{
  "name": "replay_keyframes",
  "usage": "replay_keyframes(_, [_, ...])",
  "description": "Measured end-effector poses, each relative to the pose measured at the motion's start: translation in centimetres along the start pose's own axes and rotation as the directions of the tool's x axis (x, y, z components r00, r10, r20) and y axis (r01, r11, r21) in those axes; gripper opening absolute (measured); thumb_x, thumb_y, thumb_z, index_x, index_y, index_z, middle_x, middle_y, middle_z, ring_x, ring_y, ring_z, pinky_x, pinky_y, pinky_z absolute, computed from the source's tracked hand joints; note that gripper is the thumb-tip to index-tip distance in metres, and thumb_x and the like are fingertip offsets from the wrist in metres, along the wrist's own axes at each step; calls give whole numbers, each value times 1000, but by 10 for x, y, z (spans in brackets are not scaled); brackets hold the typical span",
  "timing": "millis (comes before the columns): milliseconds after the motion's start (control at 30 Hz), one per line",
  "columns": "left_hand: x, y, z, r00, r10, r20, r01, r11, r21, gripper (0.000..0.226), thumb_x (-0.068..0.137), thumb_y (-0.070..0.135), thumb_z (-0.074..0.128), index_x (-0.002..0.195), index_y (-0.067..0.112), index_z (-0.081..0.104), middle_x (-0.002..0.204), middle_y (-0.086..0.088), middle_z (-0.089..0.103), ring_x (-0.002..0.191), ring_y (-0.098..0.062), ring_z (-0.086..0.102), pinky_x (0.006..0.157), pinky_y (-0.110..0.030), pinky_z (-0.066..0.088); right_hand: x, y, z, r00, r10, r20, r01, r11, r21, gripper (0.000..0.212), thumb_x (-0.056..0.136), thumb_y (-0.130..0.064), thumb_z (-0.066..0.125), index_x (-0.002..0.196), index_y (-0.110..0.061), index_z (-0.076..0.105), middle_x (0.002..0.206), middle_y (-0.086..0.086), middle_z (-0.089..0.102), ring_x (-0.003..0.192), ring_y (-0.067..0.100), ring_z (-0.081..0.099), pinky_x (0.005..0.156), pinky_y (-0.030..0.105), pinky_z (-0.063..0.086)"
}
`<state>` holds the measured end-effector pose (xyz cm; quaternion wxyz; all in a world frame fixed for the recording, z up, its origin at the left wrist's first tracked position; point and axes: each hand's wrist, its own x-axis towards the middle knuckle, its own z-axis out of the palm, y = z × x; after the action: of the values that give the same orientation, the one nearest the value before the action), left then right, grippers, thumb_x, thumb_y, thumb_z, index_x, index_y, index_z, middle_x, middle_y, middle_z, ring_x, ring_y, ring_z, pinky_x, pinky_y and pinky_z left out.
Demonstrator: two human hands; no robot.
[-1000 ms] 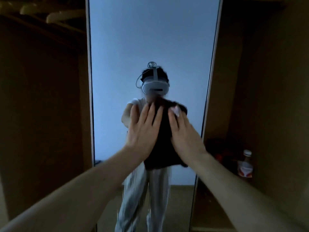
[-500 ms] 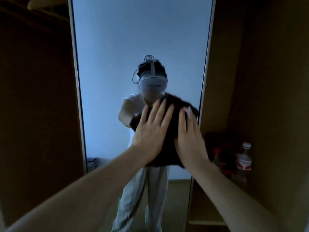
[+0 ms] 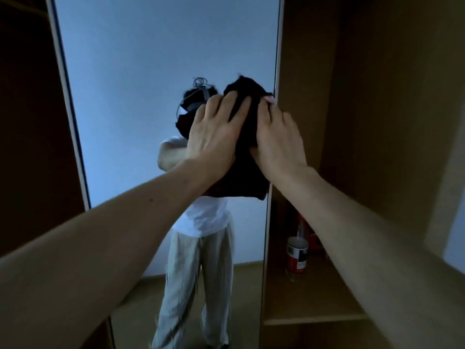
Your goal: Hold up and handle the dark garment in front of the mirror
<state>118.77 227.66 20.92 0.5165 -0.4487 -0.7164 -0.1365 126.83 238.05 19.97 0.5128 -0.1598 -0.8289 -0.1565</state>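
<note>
Both your hands are up against the mirror (image 3: 156, 71), pressing a dark cloth (image 3: 245, 157) flat to the glass near the mirror's right edge. Your left hand (image 3: 214, 137) lies on the cloth's left half with the fingers fairly straight and spread, tips aimed toward 1 o'clock; it presses rather than grips. Your right hand (image 3: 276, 139) sits just beside it at 3 o'clock, fingers bent over the cloth's upper right corner, tips toward 11 o'clock; whether they pinch the fabric or merely push on it cannot be told from here. The cloth hangs with its long axis close to vertical, running from a bunched peak at 12 o'clock above your knuckles down to a ragged lower hem at 6 o'clock below your wrists (the strip between your two hands is the widest part that shows). Its right side reaches the mirror's frame. In the glass you see the reflection of a person in a white top and pale trousers, largely covered by your arms. To the right, at 4 o'clock from the cloth, a wooden shelf (image 3: 314, 298) carries a bottle (image 3: 297, 255) with a red and white label.
</note>
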Motion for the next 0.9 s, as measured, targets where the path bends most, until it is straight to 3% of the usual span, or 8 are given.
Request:
replay_keyframes(133, [-50, 7, 37, 991, 104, -86, -101, 994, 41, 57, 82, 22, 44, 139, 12, 46, 135, -16, 49, 117, -35, 37, 98, -44, 31, -63, -9, 27, 995, 95, 26, -98, 984, 149, 67, 85, -18, 68, 140, 1, 35, 141, 22, 36, 113, 35, 49, 95, 40, 46])
replay_keyframes(267, [-140, 25, 71, 971, 236, -24, -236, 972, 7, 50, 88, 20, 44, 138, 16, 43, 132, -12, 54, 113, -32, 48, 95, -46, 42, -166, -27, 57, 953, 172, 250, -235, 940, 248, 85, 70, -31, 81, 137, -1, 39, 135, 22, 44, 114, 34, 54, 87, 35, 53])
replay_keyframes(433, [-158, 23, 72, 939, 343, 34, -343, 939, 8, 48, 88, 18, 39, 136, 17, 44, 129, -8, 57, 110, -28, 51, 92, -41, 42, -181, -32, 54, 876, 188, 444, -338, 896, 287, 86, 87, -42, 61, 149, -8, 12, 144, 11, 22, 130, 24, 35, 96, 26, 45])
replay_keyframes(500, [-137, 15, 62, 941, 339, 18, -339, 941, 14, 50, 86, 17, 38, 136, 16, 42, 128, -11, 57, 111, -29, 46, 92, -40, 35, -154, -29, 42, 898, 193, 397, -330, 890, 315, 85, 86, -36, 63, 149, -7, 13, 142, 12, 25, 125, 28, 39, 92, 30, 47])
replay_keyframes(600, [-89, 0, 42, 978, 195, -73, -196, 981, -4, 55, 81, 16, 40, 136, 13, 49, 126, -21, 56, 111, -34, 39, 92, -44, 31, -91, -26, 19, 951, 169, 259, -252, 910, 329, 78, 84, -26, 66, 146, -13, 20, 142, 12, 28, 117, 33, 48, 87, 38, 49])
replay_keyframes(733, [-61, -14, 29, 994, 75, -81, -73, 997, 33, 66, 76, 14, 57, 140, 11, 43, 129, -23, 50, 114, -36, 35, 94, -46, 37, -49, -30, 10, 991, 96, 97, -120, 948, 294, 75, 90, -17, 58, 149, -26, 12, 142, 16, 31, 118, 34, 46, 88, 44, 50])
replay_keyframes(833, [-86, -13, 44, 988, 128, -87, -125, 991, 43, 60, 81, 16, 46, 140, 10, 38, 131, -24, 48, 117, -38, 36, 97, -48, 34, -82, -36, 32, 994, 65, 85, -87, 957, 276, 73, 91, -17, 59, 149, -27, 16, 142, 21, 30, 125, 37, 39, 95, 50, 46])
replay_keyframes(900, [-123, -9, 58, 988, 151, -37, -150, 988, 49, 57, 83, 17, 42, 140, 9, 39, 132, -24, 49, 117, -38, 39, 100, -46, 30, -118, -41, 50, 986, 58, 157, -99, 959, 267, 81, 88, -21, 63, 148, -29, 11, 143, 23, 28, 128, 38, 35, 99, 48, 45])
